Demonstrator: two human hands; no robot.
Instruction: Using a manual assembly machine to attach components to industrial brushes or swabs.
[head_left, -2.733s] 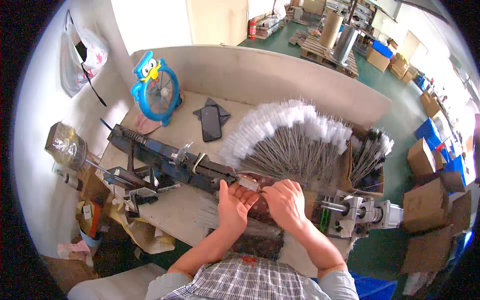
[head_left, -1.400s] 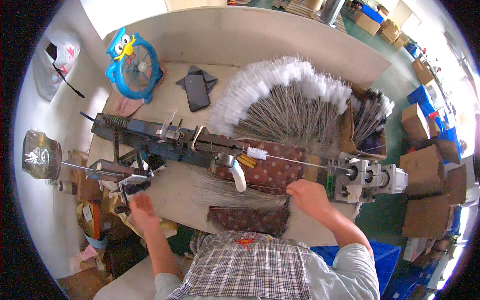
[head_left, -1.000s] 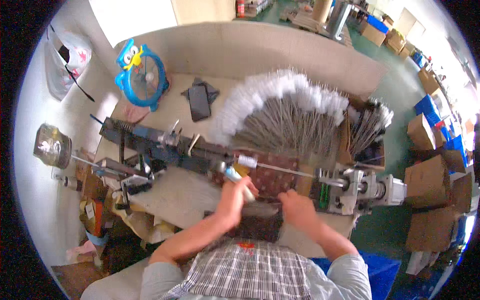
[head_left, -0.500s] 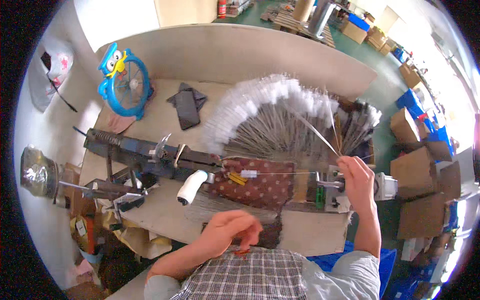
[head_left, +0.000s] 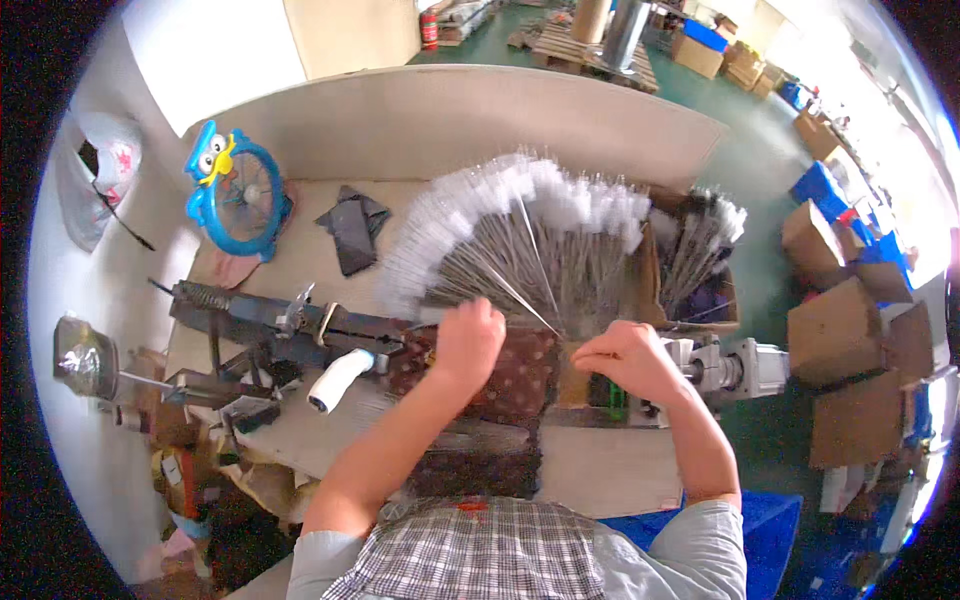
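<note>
A wide fan of white-bristled brushes with thin wire stems [head_left: 490, 240] lies on the bench beyond my hands. My left hand [head_left: 468, 345] is closed, fingers curled, over a brown dotted cloth [head_left: 520, 372]; what it holds, if anything, is hidden. To its right, my right hand [head_left: 635, 362] is closed in a pinch pointing left, beside the shaft and chuck of a motor unit [head_left: 755, 370]. Anything thin between its fingertips is too small to make out. Two pale strands [head_left: 520, 298] run down across the stems, meeting between my hands.
A dark metal bar fixture with a spring [head_left: 260, 315] stands on the left, with a white-wrapped handle [head_left: 342, 380] in front. Behind it are a blue cartoon wheel [head_left: 240, 200] and a dark phone-like slab [head_left: 352, 237]. A box of more brushes [head_left: 695, 265] sits right; cartons [head_left: 838, 330] line that side.
My left hand has moved up and forward from near my lap to over the cloth. My right hand has moved left and slightly down, from the motor unit. The view has shifted slightly.
</note>
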